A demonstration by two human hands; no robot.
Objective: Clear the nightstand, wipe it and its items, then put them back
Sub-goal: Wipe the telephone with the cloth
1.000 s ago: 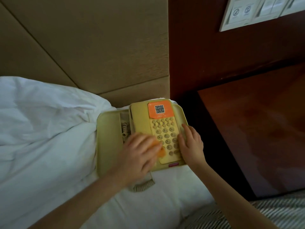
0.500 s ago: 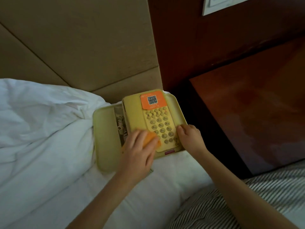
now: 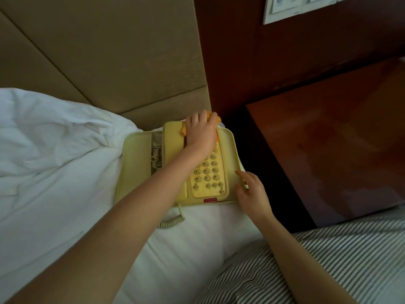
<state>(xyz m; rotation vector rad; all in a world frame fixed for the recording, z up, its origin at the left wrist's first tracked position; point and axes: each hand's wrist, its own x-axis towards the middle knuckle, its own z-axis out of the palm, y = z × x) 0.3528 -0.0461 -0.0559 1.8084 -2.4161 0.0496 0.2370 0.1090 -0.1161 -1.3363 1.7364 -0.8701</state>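
Orange cloth [image 3: 214, 119], clutched by the left grip [image 3: 200, 132], is pressed on the telephone [image 3: 228, 150], steadied by the flat-fingered right grip [image 3: 251, 194]; its keypad [image 3: 207, 172] is probably to be wiped next.

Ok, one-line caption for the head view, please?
Left hand presses an orange cloth on the far end of a yellow phone lying on the bed; right hand rests on its right edge.

Two bare forearms [image 3: 131, 216], slim wrists, bare left hand [image 3: 200, 130], bare right hand [image 3: 252, 191]
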